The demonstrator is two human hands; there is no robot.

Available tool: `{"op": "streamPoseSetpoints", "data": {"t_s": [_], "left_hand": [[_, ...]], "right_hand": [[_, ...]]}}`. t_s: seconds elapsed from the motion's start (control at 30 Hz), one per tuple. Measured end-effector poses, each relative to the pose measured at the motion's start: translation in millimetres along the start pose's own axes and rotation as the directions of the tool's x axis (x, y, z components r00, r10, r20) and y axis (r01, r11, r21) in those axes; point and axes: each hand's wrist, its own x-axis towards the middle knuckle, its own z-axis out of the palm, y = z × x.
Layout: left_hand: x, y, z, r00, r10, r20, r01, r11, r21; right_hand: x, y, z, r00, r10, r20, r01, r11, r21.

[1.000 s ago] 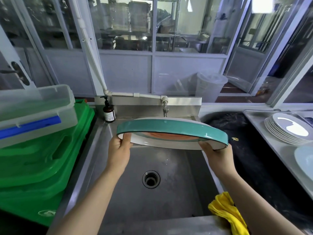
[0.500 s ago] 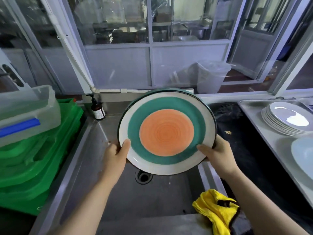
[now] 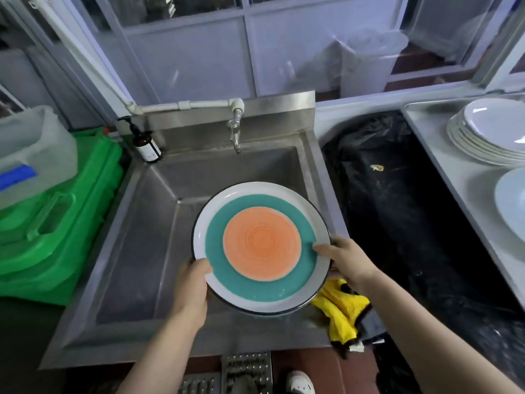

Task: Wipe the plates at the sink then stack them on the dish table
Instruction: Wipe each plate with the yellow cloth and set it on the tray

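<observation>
- Nearest, at the bottom edge, a white shoe (image 3: pixel 300 383) stands on a perforated metal floor grate (image 3: pixel 246 365); both are cut off by the frame.
- The left hand (image 3: pixel 193 282) grips the lower-left rim of the round ceramic plate with an orange centre, teal ring and white border (image 3: pixel 261 247), thumb on the upper face and fingers hidden beneath.
- The right hand (image 3: pixel 345 258) clamps the right rim the same way, thumb lying on the teal band.
- The plate is held face-up and tilted slightly toward the person, above the front right part of the stainless steel sink basin (image 3: pixel 159 223); it hides the drain.
- A crumpled yellow cloth (image 3: pixel 339 308) lies on the sink's front right corner, just beside the plate, partly under its edge.
- Judgement: this looks like the start of the wiping step, the plate being inspected. The next move calls for freeing one hand, likely the right, to take the cloth while the other steadies the plate.
- Whether the plate is wet or dirty is hard to tell.
- Farther right, a black plastic bin liner (image 3: pixel 397 194) fills the gap before the steel worktop (image 3: pixel 454 177).
- There a stack of plain white plates (image 3: pixel 488 132) waits, with another white dish cut off at the edge.
- At the back, a metal tap (image 3: pixel 235 135) and a brown pump bottle (image 3: pixel 146 146).
</observation>
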Motion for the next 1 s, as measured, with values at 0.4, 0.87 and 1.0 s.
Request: {"op": "streamPoseSetpoints", "data": {"t_s": [0.4,0.87,1.0], "left_hand": [[-29.0,-24.5,-1.3,0.969,0.153,-0.195,-0.107,0.968,0.228],[-43.2,-27.3,-4.5,0.941,0.243,-0.236,-0.184,0.952,0.246],[-49.9,-18.8,-6.0,0.92,0.322,-0.225,-0.268,0.933,0.239]], "right_hand": [[-27.0,68.2,-9.3,0.987,-0.119,0.108,0.122,0.113,-0.986],[-15.8,5.0,8.0,0.639,-0.749,0.174,0.59,0.332,-0.736],[-5.7,-8.1,22.1,0.665,-0.607,0.435,0.58,0.051,-0.813]]}}
